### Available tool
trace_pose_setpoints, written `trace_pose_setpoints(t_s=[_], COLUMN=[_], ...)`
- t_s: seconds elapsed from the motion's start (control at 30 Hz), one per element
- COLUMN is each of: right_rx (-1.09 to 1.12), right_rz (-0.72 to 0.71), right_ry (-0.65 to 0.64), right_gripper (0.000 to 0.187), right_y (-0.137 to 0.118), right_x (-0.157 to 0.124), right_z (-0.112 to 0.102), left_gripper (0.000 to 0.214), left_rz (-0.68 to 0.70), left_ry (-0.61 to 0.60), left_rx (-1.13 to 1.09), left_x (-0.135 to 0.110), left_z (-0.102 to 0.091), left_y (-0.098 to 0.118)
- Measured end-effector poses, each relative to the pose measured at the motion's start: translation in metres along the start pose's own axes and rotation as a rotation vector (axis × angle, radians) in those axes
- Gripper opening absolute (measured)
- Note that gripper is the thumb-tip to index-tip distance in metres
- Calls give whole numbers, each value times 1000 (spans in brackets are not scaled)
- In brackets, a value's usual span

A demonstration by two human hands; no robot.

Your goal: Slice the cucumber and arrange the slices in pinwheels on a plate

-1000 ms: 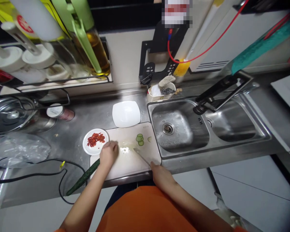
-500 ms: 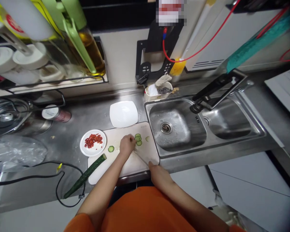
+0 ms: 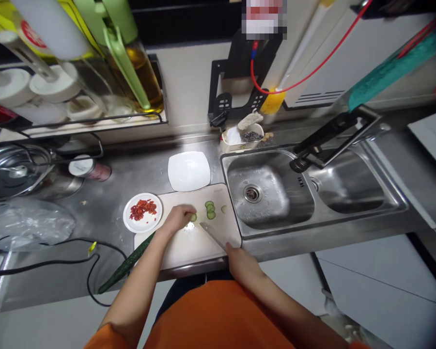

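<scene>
My right hand (image 3: 241, 262) grips a knife (image 3: 214, 235), whose blade lies low over the white cutting board (image 3: 183, 249) and points up and left. The fingers of my left hand (image 3: 179, 219) are closed around a cucumber slice (image 3: 193, 218) at the board's middle. To its right, several cucumber slices (image 3: 210, 210) overlap in a short column, and a thin end piece (image 3: 224, 209) sits apart from them. A long uncut cucumber (image 3: 125, 268) rests across the board's left edge and the counter, partly hidden behind my left forearm.
A round white plate of chopped red pieces (image 3: 128, 226) stands at the board's upper left. Behind the board is a square white plate (image 3: 189, 170). The double sink (image 3: 272, 189) borders the board on the right. A black cable (image 3: 58, 266) and a plastic bag (image 3: 29, 225) lie at left.
My left hand has left the overlapping slices and gone left; the single slice from the board's left side is now at its fingertips, farther right. The knife has barely moved.
</scene>
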State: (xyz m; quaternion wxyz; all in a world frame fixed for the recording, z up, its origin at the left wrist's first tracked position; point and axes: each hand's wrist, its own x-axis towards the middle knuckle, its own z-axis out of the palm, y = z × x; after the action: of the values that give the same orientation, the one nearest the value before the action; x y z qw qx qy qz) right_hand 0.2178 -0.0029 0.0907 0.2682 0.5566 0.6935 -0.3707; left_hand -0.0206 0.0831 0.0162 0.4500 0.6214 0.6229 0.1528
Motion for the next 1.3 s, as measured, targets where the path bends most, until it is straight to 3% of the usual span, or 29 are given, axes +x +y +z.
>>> trace_pose_setpoints(t_s=[0.07,0.13,0.2,0.27,0.33,0.57,0.7,0.93,1.3], right_rx=[-6,-12,-12,-1,9,-6,-16,-62,-89], right_rz=[-7,-9,-6,-5,0,9,-13,-27,-31], right_ry=[3,10,8,0,-6,-13,27,108,72], right_gripper=[39,39,38,37,36,32,27,37,39], right_y=[0,0,0,0,0,-1,-5,-24,-36], right_x=[0,0,0,0,0,-4,-5,5,11], right_z=[0,-1,-2,-1,-1,-6,-8,-14,-21], left_gripper=[27,27,26,30,31,22,23,29,24], left_rz=[137,214,173,46,-40,-35,-17,24,17], left_ry=[-38,12,154,311,377,411,409,369,444], left_rx=[91,157,218,287,344,301,235,180,211], left_x=[3,2,-6,-17,-28,-36,-34,-34,-35], left_z=[-1,3,10,20,30,48,47,43,48], left_y=[1,4,7,8,7,-3,-7,-7,-11])
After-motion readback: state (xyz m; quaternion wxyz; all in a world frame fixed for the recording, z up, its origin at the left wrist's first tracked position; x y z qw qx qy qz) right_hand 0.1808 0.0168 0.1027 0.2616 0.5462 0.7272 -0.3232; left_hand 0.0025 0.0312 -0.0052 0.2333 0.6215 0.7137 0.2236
